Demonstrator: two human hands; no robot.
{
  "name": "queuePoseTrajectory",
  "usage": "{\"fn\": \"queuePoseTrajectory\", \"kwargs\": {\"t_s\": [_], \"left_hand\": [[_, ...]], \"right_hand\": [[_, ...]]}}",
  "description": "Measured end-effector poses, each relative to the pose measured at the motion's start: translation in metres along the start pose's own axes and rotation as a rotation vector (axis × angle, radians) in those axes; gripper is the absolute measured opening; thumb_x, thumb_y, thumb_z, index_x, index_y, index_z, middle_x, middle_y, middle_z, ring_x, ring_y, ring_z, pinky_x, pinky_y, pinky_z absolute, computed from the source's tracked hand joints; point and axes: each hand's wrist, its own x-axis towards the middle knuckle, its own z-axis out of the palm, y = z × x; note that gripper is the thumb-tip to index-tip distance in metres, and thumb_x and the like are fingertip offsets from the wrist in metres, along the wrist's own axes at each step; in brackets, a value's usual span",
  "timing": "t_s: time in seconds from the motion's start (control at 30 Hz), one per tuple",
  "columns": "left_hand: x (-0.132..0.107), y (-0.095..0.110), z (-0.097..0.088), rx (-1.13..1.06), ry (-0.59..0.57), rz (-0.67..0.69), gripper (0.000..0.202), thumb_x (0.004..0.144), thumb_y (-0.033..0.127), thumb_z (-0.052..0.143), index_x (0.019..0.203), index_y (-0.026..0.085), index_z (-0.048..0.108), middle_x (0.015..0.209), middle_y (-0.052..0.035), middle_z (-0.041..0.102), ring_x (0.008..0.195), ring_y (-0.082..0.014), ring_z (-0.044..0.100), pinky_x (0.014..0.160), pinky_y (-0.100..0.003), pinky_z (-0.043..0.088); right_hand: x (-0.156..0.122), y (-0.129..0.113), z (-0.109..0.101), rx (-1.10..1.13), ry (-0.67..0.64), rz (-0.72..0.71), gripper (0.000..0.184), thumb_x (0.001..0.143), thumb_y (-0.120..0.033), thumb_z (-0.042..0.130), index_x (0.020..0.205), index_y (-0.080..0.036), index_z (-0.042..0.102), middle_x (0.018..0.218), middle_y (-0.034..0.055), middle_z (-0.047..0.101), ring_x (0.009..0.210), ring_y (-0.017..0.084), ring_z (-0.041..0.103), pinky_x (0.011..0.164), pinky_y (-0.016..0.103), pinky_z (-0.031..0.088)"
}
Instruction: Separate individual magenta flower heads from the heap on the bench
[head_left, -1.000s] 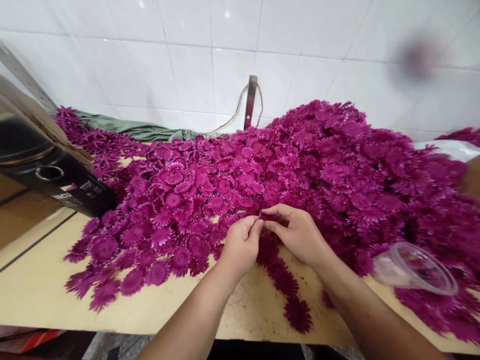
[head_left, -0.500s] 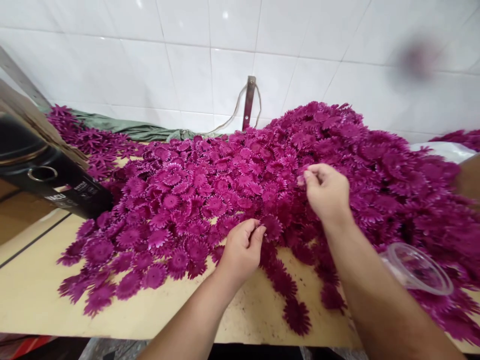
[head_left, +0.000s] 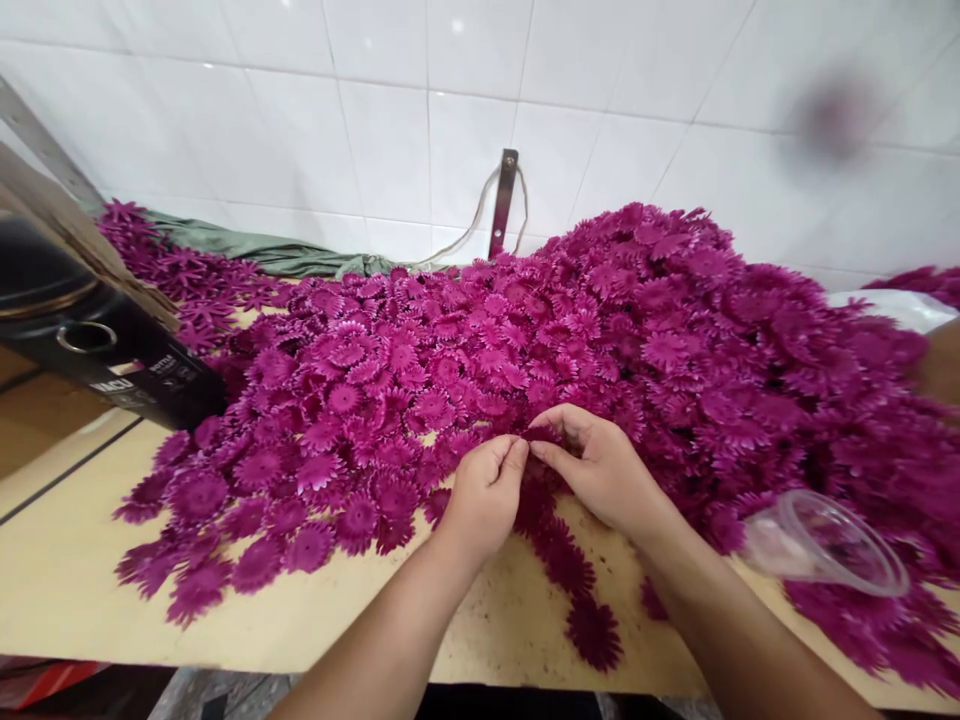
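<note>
My left hand [head_left: 484, 495] is closed in a pinch, thumb against forefinger, at the front of a large heap of magenta artificial flowers [head_left: 431, 405]. What sits between its fingertips is too small to make out. My right hand [head_left: 600, 465] meets it from the right, fingertips almost touching the left ones. A dark magenta flower [head_left: 545, 434] shows partly between its thumb and fingers; the rest is hidden. Below the hands, a short trail of loose flower pieces [head_left: 592, 630] lies on the pale tabletop [head_left: 510, 620].
At the left stands a tilted black bottle [head_left: 127, 350] with a metal ring. A clear plastic tub [head_left: 840, 545] lies tipped among flowers at the right. Behind the heap are green cloth [head_left: 262, 250], a metal bracket [head_left: 502, 205] and a white tiled wall [head_left: 382, 150].
My right hand has moved left and down from the heap to meet my left hand. My left hand stays pinched in nearly the same place.
</note>
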Motion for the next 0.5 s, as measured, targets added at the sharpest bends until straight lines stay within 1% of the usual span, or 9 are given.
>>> {"fn": "queuePoseTrajectory", "kwargs": {"t_s": [0.1, 0.17, 0.23, 0.3, 0.4, 0.47, 0.5], "left_hand": [[0.001, 0.000, 0.002, 0.072, 0.010, 0.042, 0.025, 0.082, 0.032, 0.038, 0.061, 0.018, 0.043, 0.061, 0.0012, 0.044, 0.059, -0.0120, 0.041, 0.060, -0.025, 0.038], [0.003, 0.000, 0.002, 0.124, 0.027, 0.068, 0.022, 0.081, 0.029, 0.038, 0.064, 0.017, 0.046, 0.062, 0.0005, 0.047, 0.060, -0.0121, 0.042, 0.060, -0.025, 0.037], [0.005, 0.001, 0.002, 0.145, 0.048, 0.082, 0.019, 0.080, 0.027, 0.040, 0.067, 0.017, 0.049, 0.063, 0.0005, 0.048, 0.060, -0.0119, 0.042, 0.058, -0.024, 0.037], [0.005, 0.002, 0.002, 0.133, 0.072, 0.080, 0.018, 0.079, 0.026, 0.042, 0.065, 0.017, 0.048, 0.060, 0.0016, 0.046, 0.058, -0.0114, 0.041, 0.056, -0.023, 0.036], [0.004, 0.001, 0.000, 0.058, 0.095, 0.042, 0.019, 0.077, 0.027, 0.044, 0.061, 0.018, 0.047, 0.057, 0.0023, 0.045, 0.056, -0.0112, 0.041, 0.055, -0.022, 0.036], [0.003, 0.001, 0.000, -0.017, 0.087, 0.013, 0.017, 0.076, 0.026, 0.046, 0.063, 0.017, 0.050, 0.059, 0.0015, 0.049, 0.058, -0.0119, 0.045, 0.057, -0.023, 0.038], [0.002, 0.002, 0.000, -0.054, 0.078, -0.002, 0.015, 0.075, 0.025, 0.046, 0.064, 0.017, 0.052, 0.061, 0.0009, 0.052, 0.060, -0.0124, 0.047, 0.058, -0.023, 0.039]], "right_hand": [[0.005, 0.002, 0.002, -0.008, 0.054, 0.066, 0.011, 0.073, -0.026, 0.050, 0.073, -0.018, 0.057, 0.066, 0.0013, 0.060, 0.061, 0.015, 0.055, 0.062, 0.029, 0.044], [0.008, 0.002, 0.005, -0.058, 0.100, 0.083, 0.013, 0.074, -0.027, 0.048, 0.072, -0.018, 0.057, 0.064, 0.0021, 0.061, 0.060, 0.016, 0.055, 0.061, 0.030, 0.044], [0.010, 0.001, 0.008, -0.108, 0.153, 0.067, 0.013, 0.075, -0.026, 0.047, 0.072, -0.019, 0.056, 0.066, 0.0028, 0.061, 0.062, 0.017, 0.056, 0.063, 0.031, 0.044], [0.010, -0.001, 0.010, -0.131, 0.204, 0.031, 0.012, 0.076, -0.027, 0.046, 0.075, -0.019, 0.055, 0.070, 0.0036, 0.062, 0.066, 0.018, 0.057, 0.066, 0.032, 0.044], [0.006, -0.004, 0.007, -0.149, 0.250, -0.072, 0.015, 0.073, -0.029, 0.054, 0.084, -0.019, 0.053, 0.083, 0.0061, 0.060, 0.078, 0.020, 0.057, 0.072, 0.034, 0.045], [0.002, -0.005, 0.002, -0.204, 0.209, -0.156, 0.019, 0.071, -0.027, 0.059, 0.087, -0.019, 0.051, 0.086, 0.0061, 0.056, 0.082, 0.020, 0.054, 0.074, 0.034, 0.045], [0.000, -0.006, -0.002, -0.239, 0.169, -0.188, 0.018, 0.071, -0.025, 0.059, 0.086, -0.019, 0.051, 0.084, 0.0053, 0.055, 0.081, 0.020, 0.053, 0.074, 0.034, 0.045]]}}
